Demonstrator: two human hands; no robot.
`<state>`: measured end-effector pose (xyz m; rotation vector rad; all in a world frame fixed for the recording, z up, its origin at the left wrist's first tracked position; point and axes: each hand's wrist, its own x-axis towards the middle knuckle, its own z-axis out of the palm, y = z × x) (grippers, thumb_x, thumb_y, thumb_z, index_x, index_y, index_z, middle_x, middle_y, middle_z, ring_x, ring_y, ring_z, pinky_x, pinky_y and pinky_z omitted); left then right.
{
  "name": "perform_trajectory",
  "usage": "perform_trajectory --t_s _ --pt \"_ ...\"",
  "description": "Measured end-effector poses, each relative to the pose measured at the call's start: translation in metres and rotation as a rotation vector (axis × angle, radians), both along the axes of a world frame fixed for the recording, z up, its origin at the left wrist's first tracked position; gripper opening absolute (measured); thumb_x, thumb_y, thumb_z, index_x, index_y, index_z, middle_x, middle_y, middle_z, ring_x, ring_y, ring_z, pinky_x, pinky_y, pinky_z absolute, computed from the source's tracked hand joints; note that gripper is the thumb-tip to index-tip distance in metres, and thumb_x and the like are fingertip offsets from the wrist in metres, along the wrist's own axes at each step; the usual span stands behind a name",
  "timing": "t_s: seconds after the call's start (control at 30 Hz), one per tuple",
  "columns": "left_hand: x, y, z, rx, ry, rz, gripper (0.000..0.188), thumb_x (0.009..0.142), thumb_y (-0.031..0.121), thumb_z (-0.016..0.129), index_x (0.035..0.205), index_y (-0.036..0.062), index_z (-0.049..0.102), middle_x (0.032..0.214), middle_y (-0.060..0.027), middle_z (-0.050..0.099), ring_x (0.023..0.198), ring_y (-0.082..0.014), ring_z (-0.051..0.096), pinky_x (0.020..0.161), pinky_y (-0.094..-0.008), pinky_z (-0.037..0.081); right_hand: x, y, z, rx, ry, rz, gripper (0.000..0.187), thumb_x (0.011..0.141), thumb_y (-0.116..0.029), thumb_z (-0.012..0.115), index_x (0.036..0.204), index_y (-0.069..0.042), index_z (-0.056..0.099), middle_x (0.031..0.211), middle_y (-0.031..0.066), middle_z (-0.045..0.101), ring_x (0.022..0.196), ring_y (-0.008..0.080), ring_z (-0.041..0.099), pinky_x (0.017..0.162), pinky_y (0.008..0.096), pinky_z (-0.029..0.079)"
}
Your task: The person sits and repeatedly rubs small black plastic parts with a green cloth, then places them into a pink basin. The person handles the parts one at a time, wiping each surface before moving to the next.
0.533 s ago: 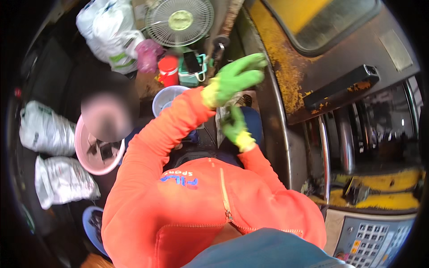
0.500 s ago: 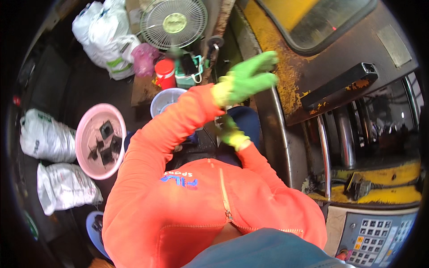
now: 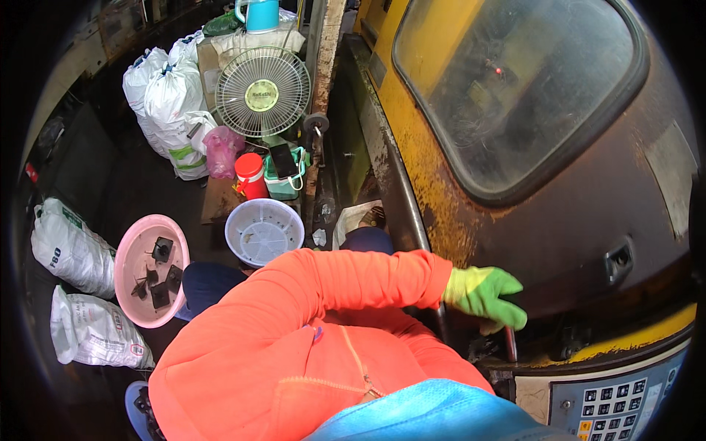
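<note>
My left hand (image 3: 487,300), in a green and yellow glove, reaches across to the right. It is beside the lower near part of a worn brown and yellow machine door (image 3: 548,220). Its fingers are a little bent, with a gap between them, and nothing shows in them. I cannot make out whether they touch the door. Below the glove stands a short piece of metal bar (image 3: 510,344). The door has a large rounded window (image 3: 515,95) and a dark socket-like fitting (image 3: 619,262). My right hand is hidden beneath my left arm.
To the left are a pink basin (image 3: 125,298) with several dark parts and a pale blue basket (image 3: 265,228). Beyond stand a red jug (image 3: 251,176), a fan (image 3: 262,95) and white sacks (image 3: 176,110). A keypad panel (image 3: 618,404) is at the lower right.
My left hand has swung down and to the right. The door has slid toward me, covering the opening with the metal bars. My right glove has gone out of sight, and the view has tilted up.
</note>
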<state>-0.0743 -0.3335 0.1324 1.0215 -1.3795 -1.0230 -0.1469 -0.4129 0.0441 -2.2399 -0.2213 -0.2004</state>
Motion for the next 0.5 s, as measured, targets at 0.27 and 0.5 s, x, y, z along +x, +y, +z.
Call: perform_trajectory --t_s 0.27,0.5 --pt "-0.071 -0.02 -0.028 -0.166 0.085 -0.053 0.038 0.084 0.035 0.068 0.069 0.0016 0.059 0.056 -0.0067 0.059 0.052 -0.0145 0.057 0.049 -0.0308 0.043 -0.074 -0.049 -0.017 0.01 -0.138 -0.412 0.049 0.089 -0.04 0.05 0.125 -0.008 0.059 0.125 0.0187 0.06 0.113 0.0353 0.058 0.095 0.0456 0.044" --pt "-0.101 -0.03 -0.038 -0.262 0.067 0.1 0.059 0.077 0.047 0.072 0.073 -0.0076 0.052 0.068 -0.0208 0.053 0.061 -0.0236 0.049 0.054 -0.0392 0.038 -0.092 -0.058 -0.032 0.045 -0.19 -0.495 0.049 0.088 -0.04 0.051 0.125 -0.008 0.059 0.124 0.0188 0.06 0.112 0.0354 0.058 0.095 0.0456 0.044"
